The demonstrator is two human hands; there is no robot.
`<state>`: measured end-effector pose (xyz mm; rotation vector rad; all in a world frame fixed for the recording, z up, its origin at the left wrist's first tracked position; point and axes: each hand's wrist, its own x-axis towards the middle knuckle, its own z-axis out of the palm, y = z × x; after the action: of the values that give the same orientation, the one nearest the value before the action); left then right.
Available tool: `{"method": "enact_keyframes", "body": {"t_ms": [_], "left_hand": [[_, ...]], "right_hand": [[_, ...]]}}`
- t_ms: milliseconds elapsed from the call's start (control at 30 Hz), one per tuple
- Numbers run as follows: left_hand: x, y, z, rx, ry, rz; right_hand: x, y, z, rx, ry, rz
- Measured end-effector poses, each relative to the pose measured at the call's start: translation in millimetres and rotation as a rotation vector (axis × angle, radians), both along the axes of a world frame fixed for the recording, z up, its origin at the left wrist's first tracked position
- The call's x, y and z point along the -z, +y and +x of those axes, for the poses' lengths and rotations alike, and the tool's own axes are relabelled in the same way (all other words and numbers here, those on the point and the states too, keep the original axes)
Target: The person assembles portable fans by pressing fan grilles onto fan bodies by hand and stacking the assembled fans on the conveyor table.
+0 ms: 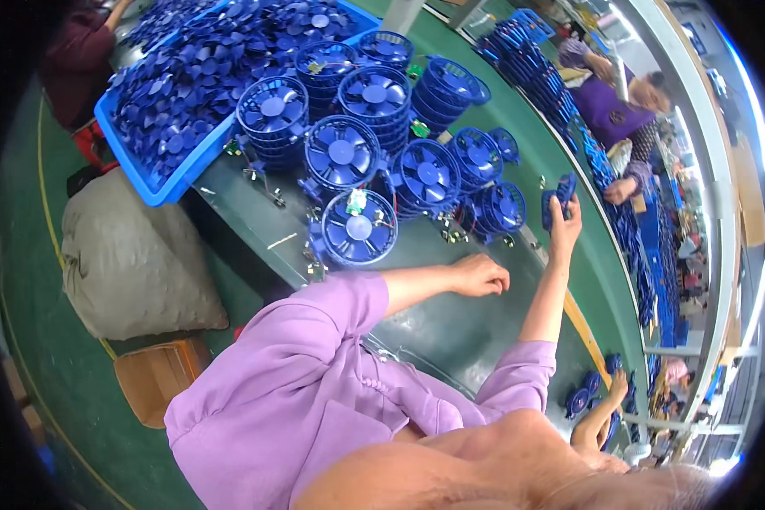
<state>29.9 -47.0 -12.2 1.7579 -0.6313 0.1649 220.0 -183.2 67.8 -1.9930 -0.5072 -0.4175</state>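
Observation:
My right hand (563,219) is raised at the right of the table, over the green belt's near edge. Its fingers are closed round a small dark blue plastic fan part (565,190), seen nearly edge-on. My left hand (482,276) is low over the dark tabletop (450,340), fingers curled in; whatever they may hold is hidden. Just beyond it lie several blue caged fans (503,206) with small boards and wires. A single fan (359,227) with a pale green-and-white piece on its rim lies left of my left hand.
Stacked blue fan housings (374,92) fill the table's far side. A blue tray (157,191) heaped with fan blades stands far left. A stuffed sack (136,255) and a cardboard box (155,382) are on the floor. A green conveyor belt (591,263) runs along the right; co-workers are beyond.

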Motion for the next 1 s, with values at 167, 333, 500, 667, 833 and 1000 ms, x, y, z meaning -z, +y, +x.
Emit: {"method": "enact_keyframes", "body": {"t_ms": [167, 333, 500, 667, 833, 1000], "left_hand": [[4, -1, 3, 0.013, -0.03, 0.036], [-1, -2, 0, 0.0, -0.076, 0.072], [1, -1, -1, -0.019, -0.102, 0.058], [5, -1, 1, 0.006, -0.102, 0.072], [3, -1, 2, 0.01, -0.114, 0.055], [2, 1, -2, -0.014, -0.03, 0.044]], "right_hand": [[-45, 24, -61, -0.185, 0.041, 0.02], [-58, 42, -107, -0.26, -0.179, -0.277], [-70, 47, -129, -0.29, -0.225, -0.606], [-92, 44, -136, -0.369, -0.109, -0.672], [-109, 39, -146, -0.392, 0.081, -0.589], [-139, 29, -164, -0.467, 0.288, -0.398]]}}
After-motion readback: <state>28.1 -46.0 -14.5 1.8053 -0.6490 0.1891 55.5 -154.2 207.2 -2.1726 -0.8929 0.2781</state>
